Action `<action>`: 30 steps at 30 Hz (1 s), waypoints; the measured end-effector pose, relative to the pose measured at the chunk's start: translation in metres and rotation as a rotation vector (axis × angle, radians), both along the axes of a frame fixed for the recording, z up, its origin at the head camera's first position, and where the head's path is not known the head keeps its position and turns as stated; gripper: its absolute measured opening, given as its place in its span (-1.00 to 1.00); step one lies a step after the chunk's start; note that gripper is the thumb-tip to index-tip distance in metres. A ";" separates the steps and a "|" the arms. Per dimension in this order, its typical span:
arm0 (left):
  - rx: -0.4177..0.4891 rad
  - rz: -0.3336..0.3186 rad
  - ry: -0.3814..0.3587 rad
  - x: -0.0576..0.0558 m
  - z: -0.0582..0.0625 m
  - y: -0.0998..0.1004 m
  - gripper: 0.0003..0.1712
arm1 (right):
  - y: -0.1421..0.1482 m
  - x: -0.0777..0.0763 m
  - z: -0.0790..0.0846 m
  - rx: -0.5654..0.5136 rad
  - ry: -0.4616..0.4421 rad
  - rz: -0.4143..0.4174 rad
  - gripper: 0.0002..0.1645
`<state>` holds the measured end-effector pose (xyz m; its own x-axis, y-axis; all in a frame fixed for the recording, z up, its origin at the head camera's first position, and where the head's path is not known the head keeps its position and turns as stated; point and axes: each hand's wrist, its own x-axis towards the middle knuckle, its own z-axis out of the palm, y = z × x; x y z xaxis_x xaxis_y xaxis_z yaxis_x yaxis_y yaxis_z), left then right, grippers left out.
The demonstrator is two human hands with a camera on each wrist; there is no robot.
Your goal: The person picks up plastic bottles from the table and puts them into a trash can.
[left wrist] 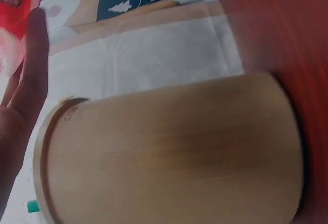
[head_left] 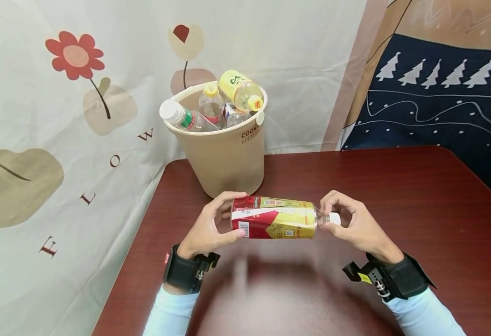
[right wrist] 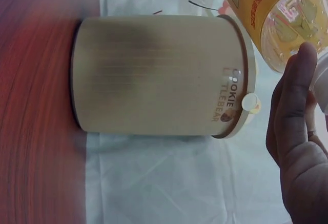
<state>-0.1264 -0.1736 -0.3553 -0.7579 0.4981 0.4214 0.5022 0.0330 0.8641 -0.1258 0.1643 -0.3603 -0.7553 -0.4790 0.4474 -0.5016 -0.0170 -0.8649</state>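
Observation:
A clear plastic bottle (head_left: 279,218) with a red and yellow label lies level in the air between both hands, above the table. My left hand (head_left: 209,226) grips its base end, thumb on the near side and fingers on the far side. At the other end, my right hand (head_left: 350,224) pinches the neck by the white cap (head_left: 334,219). The right wrist view shows the bottle's clear shoulder (right wrist: 294,24) beside the right fingers. Only the red end of the label (left wrist: 15,8) appears in the left wrist view.
Behind the hands, a beige bin (head_left: 228,163) stands on the dark red table (head_left: 396,196). Several plastic bottles fill it; a yellow-labelled bottle (head_left: 234,86) and a white-capped bottle (head_left: 186,116) stick out over the rim. A printed cloth (head_left: 304,93) hangs behind.

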 end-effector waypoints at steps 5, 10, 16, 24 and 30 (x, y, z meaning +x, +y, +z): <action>0.030 -0.010 -0.006 0.001 -0.005 0.002 -0.26 | 0.001 -0.002 -0.002 0.021 0.000 0.014 -0.61; 0.037 0.022 0.045 0.001 -0.005 0.002 -0.28 | -0.002 -0.003 -0.005 0.005 0.013 0.036 -0.57; 0.042 0.036 0.055 0.003 -0.003 0.001 -0.29 | -0.005 -0.002 -0.007 -0.015 0.011 0.054 -0.57; 0.033 0.064 0.075 0.004 -0.002 -0.001 -0.30 | -0.009 0.000 -0.006 0.016 -0.022 0.035 -0.57; 0.008 0.116 0.100 0.004 0.007 -0.010 -0.30 | -0.010 -0.003 -0.007 -0.092 -0.022 0.049 -0.56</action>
